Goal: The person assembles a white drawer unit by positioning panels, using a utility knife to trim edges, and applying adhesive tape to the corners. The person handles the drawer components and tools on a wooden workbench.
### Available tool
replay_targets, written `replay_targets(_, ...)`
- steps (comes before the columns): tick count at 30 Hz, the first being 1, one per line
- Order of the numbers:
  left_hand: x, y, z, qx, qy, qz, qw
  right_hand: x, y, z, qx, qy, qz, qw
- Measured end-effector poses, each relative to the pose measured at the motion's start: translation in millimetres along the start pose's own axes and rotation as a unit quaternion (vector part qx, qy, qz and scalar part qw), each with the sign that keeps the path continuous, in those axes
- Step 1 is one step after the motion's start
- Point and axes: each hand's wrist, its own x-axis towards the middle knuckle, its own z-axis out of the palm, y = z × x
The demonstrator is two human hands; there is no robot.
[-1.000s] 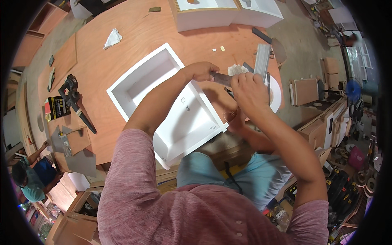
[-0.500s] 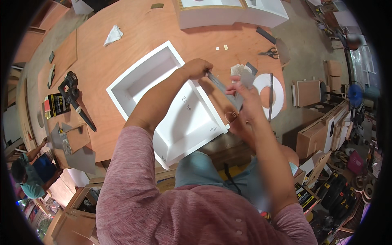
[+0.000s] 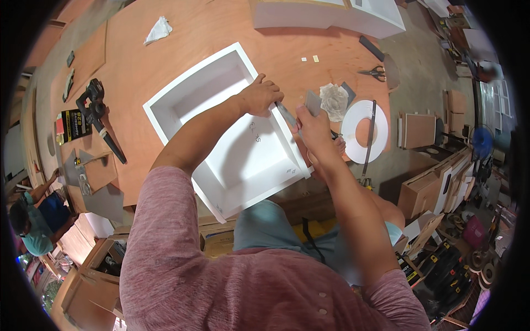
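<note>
A white open-topped box (image 3: 201, 69), like a drawer or small cabinet body, lies at a slant on the table in front of me. My left hand (image 3: 260, 98) is curled over its right wall, fingers bent at the edge. To the right of that wall, my right hand (image 3: 314, 129) is closed round a flat grey piece (image 3: 313, 102) that sticks up past the fingers. A narrow grey strip (image 3: 286, 116) runs along the box edge between my two hands; I cannot make out whether it joins the flat piece.
The wooden table (image 3: 193, 33) also bears a white roll of edging (image 3: 351, 149), crumpled paper (image 3: 334, 102), black scissors (image 3: 373, 73), a black blower-like power tool (image 3: 94, 110) and a white rag (image 3: 159, 30). Another white cabinet (image 3: 303, 15) stands at the back. A person (image 3: 38, 220) is at far left.
My left hand has come down onto the box wall, its fingers less tightly curled. My right hand has moved left, closer to the box, with the grey piece. The crumpled paper shows more fully.
</note>
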Motion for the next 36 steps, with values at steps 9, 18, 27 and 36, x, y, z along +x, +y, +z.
replay_targets(9, -2, 2, 10, -0.045, 0.032, -0.005, 0.998, 9, 10, 7, -0.066, -0.014, -0.033, 0.997)
replay_targets(18, -3, -7, 20, -0.019, 0.054, 0.025, 0.998, 10, -3, 15, -0.047, -0.012, -0.022, 0.999)
replay_targets(27, -4, -10, 27, -0.025, 0.090, 0.044, 0.995, 14, 1, 13, -0.031, -0.021, -0.004, 0.999)
replay_targets(36, -5, -7, 28, -0.009, 0.099, 0.037, 0.994, 13, 7, 10, -0.045, -0.029, -0.010, 0.999)
